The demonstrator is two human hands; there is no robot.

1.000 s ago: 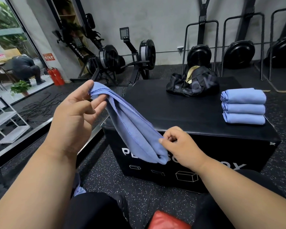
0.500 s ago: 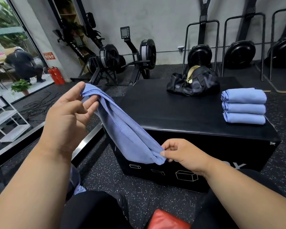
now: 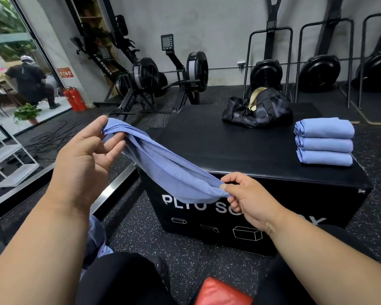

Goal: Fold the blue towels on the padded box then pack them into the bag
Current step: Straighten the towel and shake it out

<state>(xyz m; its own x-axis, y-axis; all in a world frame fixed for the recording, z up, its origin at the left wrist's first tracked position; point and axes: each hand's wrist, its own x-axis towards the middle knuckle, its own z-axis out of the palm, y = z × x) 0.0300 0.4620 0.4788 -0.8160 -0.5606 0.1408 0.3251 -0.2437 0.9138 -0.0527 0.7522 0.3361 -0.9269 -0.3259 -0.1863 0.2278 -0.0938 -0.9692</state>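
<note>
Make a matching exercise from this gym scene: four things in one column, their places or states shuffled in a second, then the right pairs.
Things:
1. held towel
2. folded towels
3. black bag
4. red extinguishers

Places or states:
A. on the floor by the window
B. stretched between both hands
C. far part of the box top
D. stacked at the box's right edge

Pairs: 1-B, 2-D, 3-C, 4-A

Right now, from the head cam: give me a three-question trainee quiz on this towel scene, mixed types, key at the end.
1. True or false: the folded towel stack on the padded box has four towels.
2. What do the left hand and right hand hold between them?
A. loose blue towel
B. black bag
C. red pad
3. Fill in: the bag sits ___ the stack, farther from the camera.

Key: 1 false, three; 2 A; 3 behind.
</note>
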